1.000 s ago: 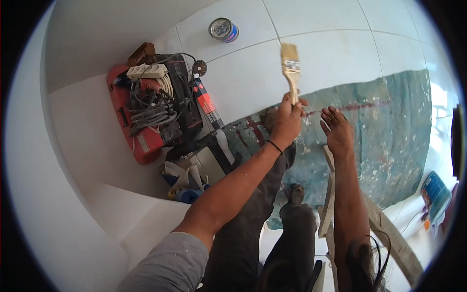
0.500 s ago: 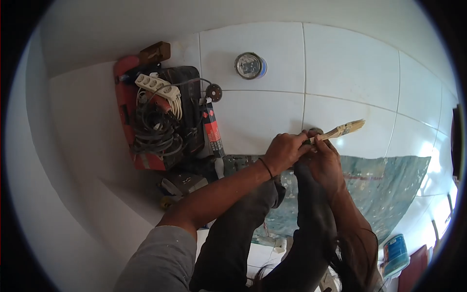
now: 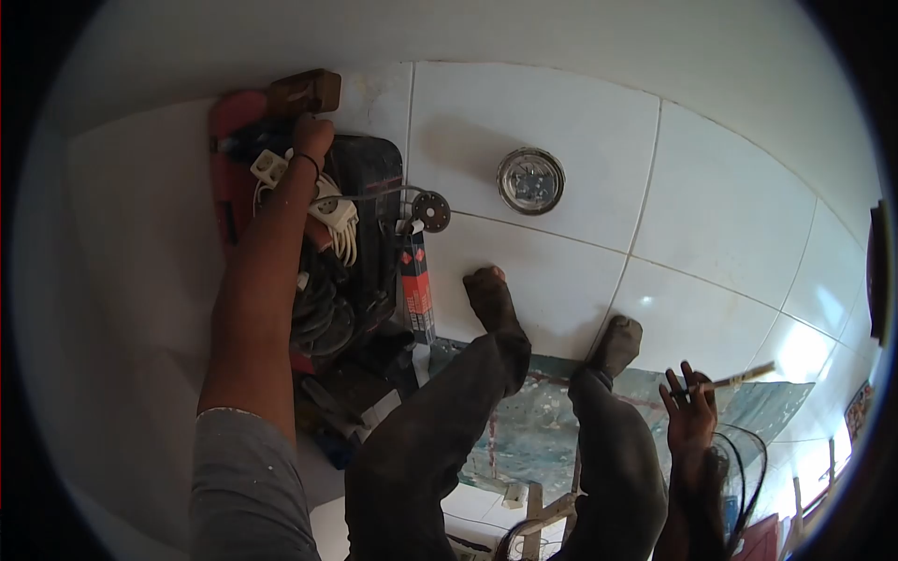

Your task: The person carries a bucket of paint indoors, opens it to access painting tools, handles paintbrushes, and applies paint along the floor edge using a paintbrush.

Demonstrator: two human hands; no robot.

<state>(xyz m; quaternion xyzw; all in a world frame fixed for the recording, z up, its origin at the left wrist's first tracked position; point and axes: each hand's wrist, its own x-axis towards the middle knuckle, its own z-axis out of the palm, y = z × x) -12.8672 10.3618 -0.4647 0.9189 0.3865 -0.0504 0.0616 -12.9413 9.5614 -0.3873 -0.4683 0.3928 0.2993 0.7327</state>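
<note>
My left hand (image 3: pixel 313 136) reaches to the front of a small brown box (image 3: pixel 327 91) behind the piled tools. Its fingers are curled, and whatever they hold is hidden. In my right hand (image 3: pixel 690 411), off to the right above the stained sheet, is a paintbrush (image 3: pixel 744 378), its bristles pointing right and some fingers spread. A round paint can (image 3: pixel 531 181) stands on the tiles between the two hands, farther forward.
A red and black tool case (image 3: pixel 369 187) carries a white power strip (image 3: pixel 335 213) and coiled black cable (image 3: pixel 323 318). Beside it lies a red and black carton (image 3: pixel 415 285). My feet (image 3: pixel 617 346) rest near a paint-stained green sheet (image 3: pixel 543 421).
My hands have parted: the left moved forward and left to the brown box, while the right drew back to the right with the paintbrush. The view has shifted, and my feet now show.
</note>
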